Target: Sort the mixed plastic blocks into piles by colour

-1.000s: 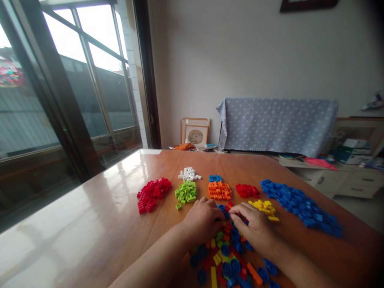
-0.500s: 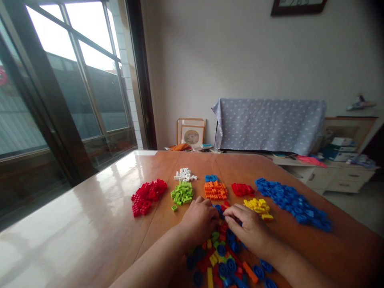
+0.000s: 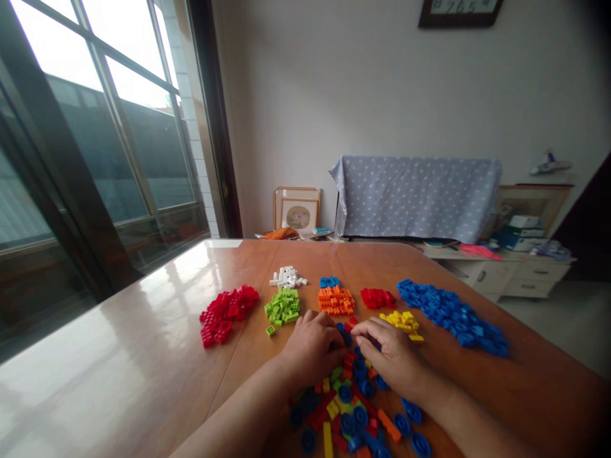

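Here both hands rest palm-down on the mixed brick pile.

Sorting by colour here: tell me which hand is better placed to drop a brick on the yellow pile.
Probably the right hand: it rests on the mixed heap directly beside the yellow pile. The left hand lies nearer the green pile and would have to cross over.

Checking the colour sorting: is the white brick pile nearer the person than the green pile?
No, the white pile lies farther away across the table, just behind the green pile.
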A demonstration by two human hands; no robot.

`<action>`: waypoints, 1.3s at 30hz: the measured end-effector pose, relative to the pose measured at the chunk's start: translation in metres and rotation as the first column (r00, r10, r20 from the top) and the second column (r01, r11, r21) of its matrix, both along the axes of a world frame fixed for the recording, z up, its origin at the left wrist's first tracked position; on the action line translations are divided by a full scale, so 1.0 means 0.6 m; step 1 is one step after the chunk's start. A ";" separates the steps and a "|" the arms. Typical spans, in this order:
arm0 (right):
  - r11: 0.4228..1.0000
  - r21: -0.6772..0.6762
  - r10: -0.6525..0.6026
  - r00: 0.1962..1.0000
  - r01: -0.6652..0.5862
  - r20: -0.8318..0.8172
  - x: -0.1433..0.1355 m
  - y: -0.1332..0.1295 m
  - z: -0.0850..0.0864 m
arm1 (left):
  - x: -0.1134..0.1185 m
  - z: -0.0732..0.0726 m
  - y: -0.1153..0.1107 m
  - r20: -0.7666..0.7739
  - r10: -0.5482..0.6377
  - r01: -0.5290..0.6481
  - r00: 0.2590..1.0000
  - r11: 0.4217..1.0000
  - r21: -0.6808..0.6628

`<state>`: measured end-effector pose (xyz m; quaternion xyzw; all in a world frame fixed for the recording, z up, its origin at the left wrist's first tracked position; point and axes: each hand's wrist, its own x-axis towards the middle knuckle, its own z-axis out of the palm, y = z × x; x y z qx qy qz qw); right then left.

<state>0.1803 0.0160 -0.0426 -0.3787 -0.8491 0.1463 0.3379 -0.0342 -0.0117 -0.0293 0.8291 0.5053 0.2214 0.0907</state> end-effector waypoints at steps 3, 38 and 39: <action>1.000 -0.015 -0.007 1.000 0.007 0.005 -0.002 -0.004 0.004 | 0.001 0.000 0.002 0.044 0.003 -0.003 0.999 1.000 0.002; 0.858 -0.338 -0.400 0.916 0.386 0.030 0.218 0.119 -0.053 | -0.034 0.002 0.011 0.131 0.108 -0.120 0.985 0.989 0.082; 0.856 -0.346 -0.401 0.916 0.383 0.022 0.220 0.122 -0.055 | -0.035 0.001 0.012 0.126 0.112 -0.122 0.986 0.989 0.078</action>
